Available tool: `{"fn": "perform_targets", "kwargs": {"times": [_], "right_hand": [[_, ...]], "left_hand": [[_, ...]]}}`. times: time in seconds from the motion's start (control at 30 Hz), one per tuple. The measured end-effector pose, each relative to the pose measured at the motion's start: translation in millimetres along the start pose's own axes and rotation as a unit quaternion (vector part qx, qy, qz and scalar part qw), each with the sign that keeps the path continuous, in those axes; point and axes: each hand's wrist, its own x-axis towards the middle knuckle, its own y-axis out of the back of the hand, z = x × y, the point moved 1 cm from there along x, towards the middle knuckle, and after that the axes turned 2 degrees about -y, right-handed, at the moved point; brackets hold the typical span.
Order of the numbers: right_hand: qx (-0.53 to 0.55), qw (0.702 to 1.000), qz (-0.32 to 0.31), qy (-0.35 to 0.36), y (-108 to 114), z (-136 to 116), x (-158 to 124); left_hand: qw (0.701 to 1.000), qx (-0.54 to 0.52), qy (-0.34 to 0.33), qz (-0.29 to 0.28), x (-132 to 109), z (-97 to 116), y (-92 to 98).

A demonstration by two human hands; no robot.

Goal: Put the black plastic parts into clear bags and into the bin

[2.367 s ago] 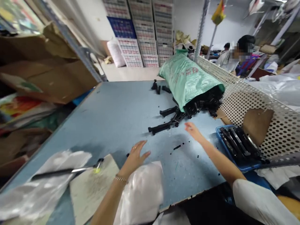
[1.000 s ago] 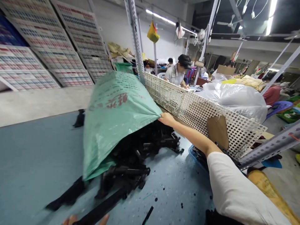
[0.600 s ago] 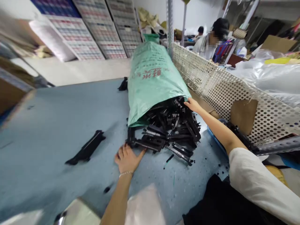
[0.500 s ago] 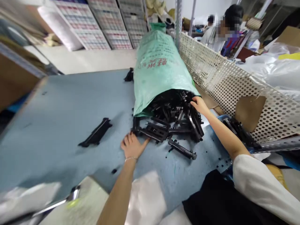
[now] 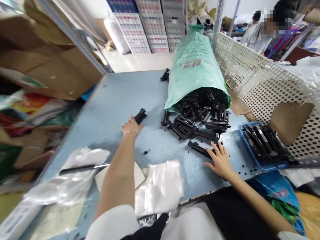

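Observation:
My left hand (image 5: 131,127) lies over a black plastic part (image 5: 140,116) on the left half of the blue table (image 5: 117,96); its fingers hide the part's near end, and whether they grip it is unclear. With fingers spread, my right hand (image 5: 220,160) is over the right end of another black part (image 5: 198,148) near the front. Behind them, a green woven sack (image 5: 196,66) lies on its side, its mouth towards me. A heap of black parts (image 5: 186,126) spills out of that mouth.
At the right, a blue basket (image 5: 243,138) holds several black parts beside a perforated metal panel (image 5: 252,78). Clear plastic bags (image 5: 162,186) lie along the front edge. Cardboard boxes (image 5: 60,70) stand at the left. A person (image 5: 260,36) is beyond the panel.
The view has swung left. My left hand has left the heap's edge for the separate black part. My right hand has come away from the sack's mouth towards the front part, its fingers spread.

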Motion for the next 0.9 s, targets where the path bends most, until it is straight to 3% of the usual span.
{"fn": "perform_targets", "kwargs": {"times": [0.1, 0.2, 0.3, 0.37, 0.43, 0.5, 0.53, 0.57, 0.63, 0.73, 0.8, 0.9], "right_hand": [[-0.04, 0.998, 0.011, 0.043, -16, -1, 23], [-0.07, 0.994, 0.033, 0.074, -16, 23, 76], [-0.066, 0.991, 0.014, 0.113, -13, 48, 132], [-0.046, 0.989, -0.014, 0.14, -11, 54, 159], [-0.025, 0.989, -0.038, 0.141, -7, 47, 174], [0.0, 0.992, -0.03, 0.124, 2, 29, 177], [0.02, 0.992, -0.01, 0.123, 9, 16, 174], [0.045, 0.99, 0.016, 0.13, 17, 1, 169], [0.104, 0.977, 0.07, 0.17, 34, -30, 152], [0.145, 0.958, 0.087, 0.232, 54, -64, 124], [0.14, 0.955, 0.084, 0.247, 60, -70, 110], [0.121, 0.959, 0.086, 0.24, 61, -60, 96]], "left_hand": [[0.996, -0.064, 0.052, -0.018, -5, 1, -3.6], [0.988, -0.137, 0.068, -0.029, -21, 6, -3.6], [0.966, -0.247, 0.054, -0.059, -57, 12, 1.3], [0.928, -0.361, 0.027, -0.085, -92, 19, 4.2], [0.85, -0.512, -0.011, -0.122, -134, 30, 4.6], [0.764, -0.624, -0.039, -0.158, -176, 43, 1.5], [0.744, -0.647, -0.041, -0.163, -196, 51, -1.6], [0.75, -0.642, -0.034, -0.156, -214, 58, -5.4], [0.788, -0.603, -0.023, -0.121, -245, 71, -13.5], [0.832, -0.539, -0.069, -0.114, -279, 87, -21.1], [0.824, -0.533, -0.105, -0.162, -294, 95, -22.0], [0.778, -0.559, -0.1, -0.269, -307, 103, -22.4]]}}
